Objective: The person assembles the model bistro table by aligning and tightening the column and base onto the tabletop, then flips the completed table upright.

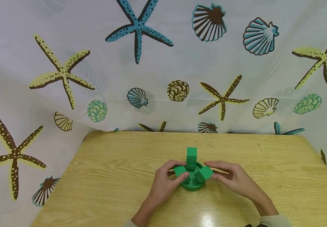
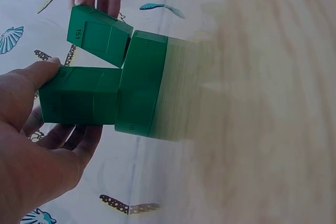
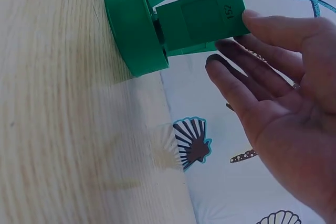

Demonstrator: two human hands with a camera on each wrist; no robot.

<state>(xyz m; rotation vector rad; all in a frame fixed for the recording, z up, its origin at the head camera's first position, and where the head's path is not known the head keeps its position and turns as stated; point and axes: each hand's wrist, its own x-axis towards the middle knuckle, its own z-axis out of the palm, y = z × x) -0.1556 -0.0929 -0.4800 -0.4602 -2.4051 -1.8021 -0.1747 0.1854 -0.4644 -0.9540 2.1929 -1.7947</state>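
Note:
A round green dish [image 1: 192,188] stands on the table with three green blocks upright in it, their tops leaning outward. My left hand [image 1: 164,181] grips the left block [image 1: 181,171], thumb on one side and fingers on the other; the left wrist view shows that block [image 2: 81,95] seated against the dish [image 2: 140,82]. On the other side, my right hand [image 1: 234,176] holds the right block [image 1: 204,174] lightly near its outer end, between thumb and fingers. Dark numbers mark this block [image 3: 202,17] in the right wrist view. Neither hand is on the back block [image 1: 192,154].
The wood-grain table [image 1: 118,164] extends around the dish on all sides. Behind it and along both sides hangs a pale curtain [image 1: 163,69] printed with starfish and shells.

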